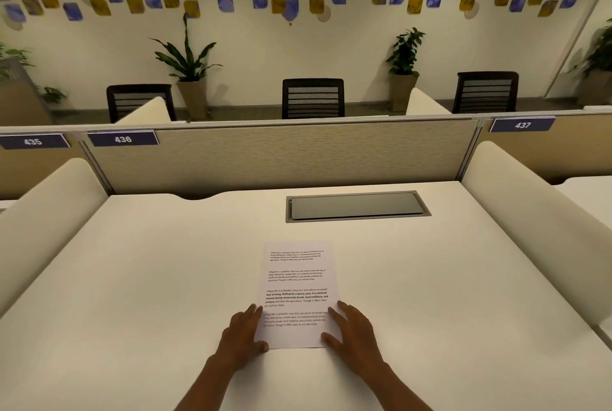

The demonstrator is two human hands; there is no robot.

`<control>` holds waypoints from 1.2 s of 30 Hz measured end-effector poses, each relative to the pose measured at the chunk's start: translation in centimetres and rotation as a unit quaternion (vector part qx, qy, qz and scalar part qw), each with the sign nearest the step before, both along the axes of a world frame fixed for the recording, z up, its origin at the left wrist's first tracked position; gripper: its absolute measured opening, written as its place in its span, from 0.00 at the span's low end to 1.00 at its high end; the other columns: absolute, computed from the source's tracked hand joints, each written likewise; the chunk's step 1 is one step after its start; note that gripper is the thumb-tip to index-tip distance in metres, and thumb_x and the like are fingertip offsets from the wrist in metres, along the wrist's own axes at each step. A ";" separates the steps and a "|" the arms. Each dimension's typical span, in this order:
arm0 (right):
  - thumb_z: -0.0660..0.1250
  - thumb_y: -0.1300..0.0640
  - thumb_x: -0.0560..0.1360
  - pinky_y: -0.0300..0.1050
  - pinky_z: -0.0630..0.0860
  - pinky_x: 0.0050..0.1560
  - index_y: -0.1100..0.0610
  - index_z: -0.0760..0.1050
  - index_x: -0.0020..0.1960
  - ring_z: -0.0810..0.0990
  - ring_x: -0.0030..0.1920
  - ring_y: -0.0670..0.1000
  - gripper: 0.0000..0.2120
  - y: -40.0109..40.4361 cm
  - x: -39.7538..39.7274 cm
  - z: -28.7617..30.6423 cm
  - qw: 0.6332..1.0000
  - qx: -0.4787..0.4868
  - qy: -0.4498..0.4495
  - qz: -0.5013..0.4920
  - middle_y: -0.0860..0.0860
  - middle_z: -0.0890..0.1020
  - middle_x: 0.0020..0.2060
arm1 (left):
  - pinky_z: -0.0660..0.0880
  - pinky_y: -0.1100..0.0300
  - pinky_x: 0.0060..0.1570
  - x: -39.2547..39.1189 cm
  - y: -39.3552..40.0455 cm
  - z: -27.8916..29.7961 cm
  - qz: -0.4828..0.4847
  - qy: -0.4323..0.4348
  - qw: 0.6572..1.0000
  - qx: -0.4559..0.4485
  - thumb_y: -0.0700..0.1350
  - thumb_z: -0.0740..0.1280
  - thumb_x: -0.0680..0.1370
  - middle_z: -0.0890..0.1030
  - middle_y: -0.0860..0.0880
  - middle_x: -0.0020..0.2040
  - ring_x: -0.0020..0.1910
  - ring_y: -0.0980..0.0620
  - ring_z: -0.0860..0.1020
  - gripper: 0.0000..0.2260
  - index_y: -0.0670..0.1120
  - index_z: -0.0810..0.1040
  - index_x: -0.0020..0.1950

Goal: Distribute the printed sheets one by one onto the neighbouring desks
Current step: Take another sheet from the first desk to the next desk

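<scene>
A white printed sheet (298, 291) with several blocks of black text lies flat on the white desk (149, 294), near its front middle. My left hand (243, 334) rests flat at the sheet's lower left edge, fingers spread, thumb on the bottom corner. My right hand (354, 332) rests flat at the lower right edge, fingers spread over the side of the paper. Whether it is one sheet or a thin stack, I cannot tell. Neither hand grips the paper.
A grey cable hatch (357, 207) is set into the desk's far side. Low cream side dividers (49, 212) (530, 198) separate it from the desks left and right. A beige back panel (298, 158) carries labels 435, 436, 437. Black chairs and potted plants stand beyond.
</scene>
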State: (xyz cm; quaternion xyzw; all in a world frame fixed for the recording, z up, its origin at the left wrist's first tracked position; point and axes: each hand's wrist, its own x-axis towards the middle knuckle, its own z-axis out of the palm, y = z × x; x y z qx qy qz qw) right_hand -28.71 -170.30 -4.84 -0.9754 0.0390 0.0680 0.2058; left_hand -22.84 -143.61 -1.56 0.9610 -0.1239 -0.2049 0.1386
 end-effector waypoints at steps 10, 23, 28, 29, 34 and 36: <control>0.54 0.36 0.78 0.55 0.50 0.78 0.44 0.50 0.79 0.51 0.79 0.54 0.33 -0.4 0.7 0.0 0.997 0.010 -0.070 -0.028 0.49 0.52 0.80 | 0.49 0.51 0.77 -4.0 0.9 -0.6 0.148 -0.101 0.977 -0.119 0.56 0.62 0.80 0.48 0.49 0.81 0.80 0.48 0.47 0.35 0.48 0.47 0.80; 0.44 0.27 0.74 0.63 0.39 0.77 0.41 0.38 0.78 0.37 0.79 0.55 0.38 11.1 3.0 4.1 0.989 -0.053 -0.109 0.088 0.49 0.38 0.79 | 0.44 0.41 0.76 -8.3 9.3 3.2 0.202 -0.206 0.957 -0.043 0.76 0.33 0.67 0.39 0.52 0.80 0.79 0.48 0.39 0.46 0.53 0.44 0.80; 0.41 0.26 0.73 0.63 0.38 0.76 0.40 0.34 0.77 0.37 0.79 0.56 0.38 20.2 1.7 6.4 0.978 -0.059 -0.134 0.147 0.49 0.37 0.79 | 0.44 0.40 0.76 -12.0 17.0 4.6 0.244 -0.219 0.945 -0.018 0.74 0.36 0.70 0.39 0.50 0.80 0.79 0.47 0.38 0.42 0.53 0.44 0.80; 0.41 0.26 0.73 0.63 0.38 0.76 0.40 0.35 0.77 0.37 0.79 0.56 0.38 22.4 1.2 6.7 0.976 -0.060 -0.138 0.160 0.49 0.37 0.79 | 0.43 0.40 0.76 -12.9 19.0 4.7 0.255 -0.220 0.941 -0.012 0.74 0.36 0.70 0.39 0.50 0.80 0.79 0.47 0.38 0.42 0.54 0.43 0.79; 0.40 0.26 0.73 0.63 0.38 0.76 0.39 0.36 0.77 0.38 0.79 0.56 0.38 33.6 -2.5 7.7 0.963 -0.061 -0.153 0.213 0.48 0.37 0.79 | 0.39 0.40 0.75 -18.5 29.2 5.1 0.307 -0.223 0.925 0.017 0.74 0.35 0.70 0.35 0.50 0.79 0.78 0.47 0.35 0.41 0.55 0.39 0.79; 0.40 0.25 0.72 0.63 0.36 0.75 0.38 0.33 0.76 0.37 0.79 0.56 0.38 38.1 -4.0 7.7 0.958 -0.062 -0.157 0.233 0.48 0.35 0.78 | 0.38 0.40 0.74 -20.9 33.4 5.3 0.321 -0.225 0.920 0.025 0.74 0.39 0.72 0.37 0.49 0.80 0.78 0.46 0.36 0.40 0.55 0.41 0.79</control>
